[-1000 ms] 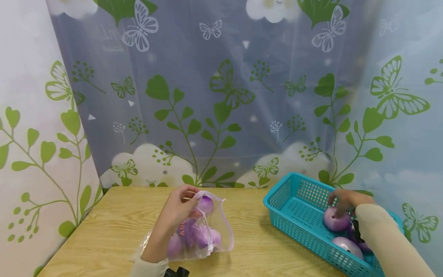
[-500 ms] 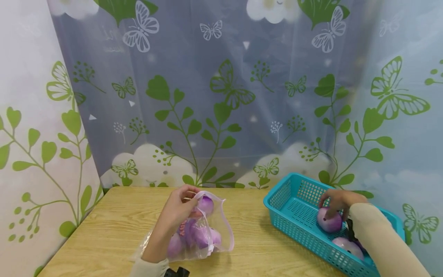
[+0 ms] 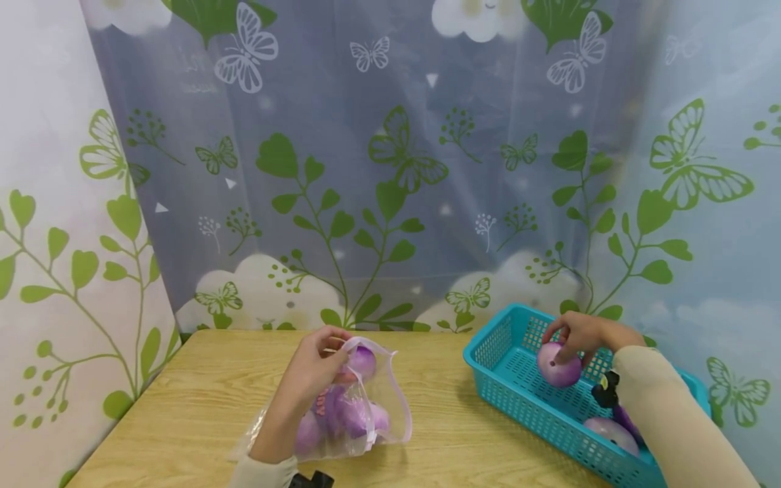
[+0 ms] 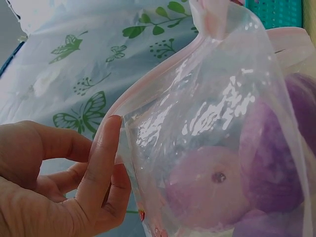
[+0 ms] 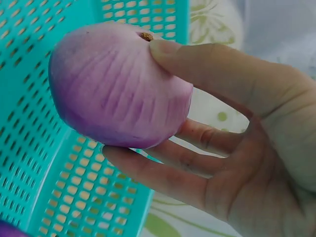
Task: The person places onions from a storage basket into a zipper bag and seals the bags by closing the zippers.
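Note:
A purple onion is gripped between the thumb and fingers of my right hand. In the head view it overlaps the inside of the turquoise basket. Another onion lies at the basket's near end, with a darker one partly hidden under my forearm. My left hand pinches the pink-edged mouth of a clear zip bag, holding it open toward the right. Several purple onions show through the plastic.
The bag rests on a wooden table left of the basket. Behind the table hangs a curtain with green leaves and butterflies. A black wrist camera sits under my right wrist, over the basket.
My right hand has lifted the onion and carried it left and up inside the basket's outline. My left hand and the bag have stayed where they were.

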Tool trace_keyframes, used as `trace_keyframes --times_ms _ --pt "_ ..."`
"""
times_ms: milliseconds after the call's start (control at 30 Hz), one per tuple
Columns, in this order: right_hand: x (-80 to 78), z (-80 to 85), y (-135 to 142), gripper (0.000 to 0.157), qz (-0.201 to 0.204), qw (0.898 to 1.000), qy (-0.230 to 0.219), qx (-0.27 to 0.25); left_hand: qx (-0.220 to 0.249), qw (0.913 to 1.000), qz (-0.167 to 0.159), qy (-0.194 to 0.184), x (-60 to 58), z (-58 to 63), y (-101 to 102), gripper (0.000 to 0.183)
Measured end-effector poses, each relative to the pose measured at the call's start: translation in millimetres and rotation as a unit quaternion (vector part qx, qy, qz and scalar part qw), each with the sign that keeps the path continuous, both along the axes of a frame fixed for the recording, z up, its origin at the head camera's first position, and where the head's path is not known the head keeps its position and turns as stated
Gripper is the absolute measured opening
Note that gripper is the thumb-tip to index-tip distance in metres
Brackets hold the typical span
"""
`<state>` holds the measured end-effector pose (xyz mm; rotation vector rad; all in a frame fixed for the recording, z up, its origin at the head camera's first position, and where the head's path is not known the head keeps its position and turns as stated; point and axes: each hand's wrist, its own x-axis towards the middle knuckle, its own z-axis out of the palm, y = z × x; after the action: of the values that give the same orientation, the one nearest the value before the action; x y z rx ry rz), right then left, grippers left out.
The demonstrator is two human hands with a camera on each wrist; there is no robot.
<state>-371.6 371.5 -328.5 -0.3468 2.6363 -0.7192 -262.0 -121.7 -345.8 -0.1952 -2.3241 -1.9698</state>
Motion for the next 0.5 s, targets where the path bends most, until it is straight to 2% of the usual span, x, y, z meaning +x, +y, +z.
trace_keyframes --times_ms 267,500 --pt "-1.4 12.9 -17 0.049 0.018 0.999 0.021 -0.016 0.000 1.0000 0.001 0.000 0.6 0.1 0 0.019" --pt "2.8 26.9 -41 0.049 0.057 0.997 0.051 -0.008 -0.003 1.0000 0.002 0.004 0.5 0.4 -1 0.020"
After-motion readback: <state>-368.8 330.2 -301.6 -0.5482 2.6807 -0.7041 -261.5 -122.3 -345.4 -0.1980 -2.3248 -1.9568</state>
